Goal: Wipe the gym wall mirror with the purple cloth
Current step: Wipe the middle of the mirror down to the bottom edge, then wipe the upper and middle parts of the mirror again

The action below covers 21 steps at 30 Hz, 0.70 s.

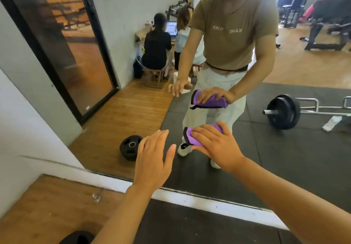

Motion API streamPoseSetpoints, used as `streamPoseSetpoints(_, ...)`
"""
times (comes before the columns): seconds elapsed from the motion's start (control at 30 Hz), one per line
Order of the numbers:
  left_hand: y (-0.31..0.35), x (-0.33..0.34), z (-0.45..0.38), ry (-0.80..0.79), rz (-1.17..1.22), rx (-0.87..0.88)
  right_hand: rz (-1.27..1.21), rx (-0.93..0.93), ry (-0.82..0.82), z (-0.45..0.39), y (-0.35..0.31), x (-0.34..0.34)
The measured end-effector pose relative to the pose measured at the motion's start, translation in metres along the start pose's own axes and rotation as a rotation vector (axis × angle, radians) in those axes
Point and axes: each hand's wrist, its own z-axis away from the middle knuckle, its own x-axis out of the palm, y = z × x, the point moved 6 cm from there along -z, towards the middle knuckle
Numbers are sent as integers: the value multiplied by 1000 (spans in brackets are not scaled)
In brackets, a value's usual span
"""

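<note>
Right hand (218, 145) presses purple cloth (191, 136) flat against mirror (284, 158) near its lower edge, fingers straight; my left hand (153, 160) open alongside, holding nothing.

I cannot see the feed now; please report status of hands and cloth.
Right hand flat, pressing purple cloth on mirror. Left hand open, holds nothing. Nothing in the way.
</note>
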Motion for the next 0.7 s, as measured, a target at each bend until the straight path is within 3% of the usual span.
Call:
streamPoseSetpoints(0.33,174,-111,-128,92,24,190,215,-21,145,-73,124,-196)
streamPoseSetpoints(0.53,227,-124,-166,136,137,304,338,12,339,-83,158,-265)
streamPoseSetpoints(0.7,269,-137,-202,202,182,380,380,42,369,-91,193,-304)
